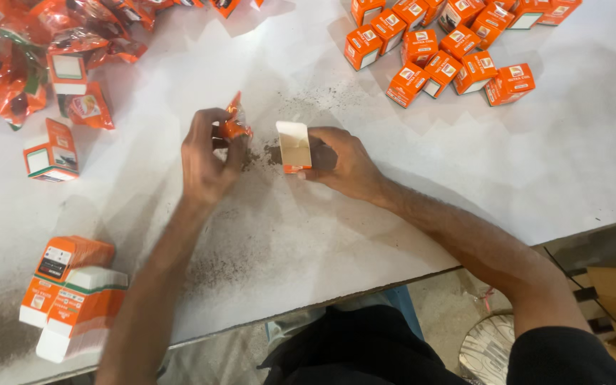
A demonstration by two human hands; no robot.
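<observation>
Two hands at work over the white table (479, 178). Left hand (207, 158) closed in a pinch on a small orange foil pouch (235, 122), held upright just above the tabletop. Right hand (345, 165) wrapped around an open carton (295, 147), resting on the table with the pale flap up and the mouth turned toward the pouch. Pouch and carton near each other, not touching, with dark spilled granules (252, 158) between them.

To do this step well, judging from the layout:
- Keep the carton mouth square and the flap folded clear.
- Bring the pouch in narrow end first, in line with the opening.
- Pinch lightly, since a hard squeeze could likely split the foil and add to the spill.
- Steady the carton against the table rather than lifting it.

Counted:
- One pouch in hand and one carton in hand.
- About fifteen closed orange cartons (436, 51) clustered at the far right, several cut off by the frame edge.
- Two further cartons standing at the left, the nearer one (51, 150) on its own.
- Two stacks of flat carton blanks (73, 299) at the near left.
- Loose heap of orange pouches (30, 50) at the far left, too jumbled to count.
</observation>
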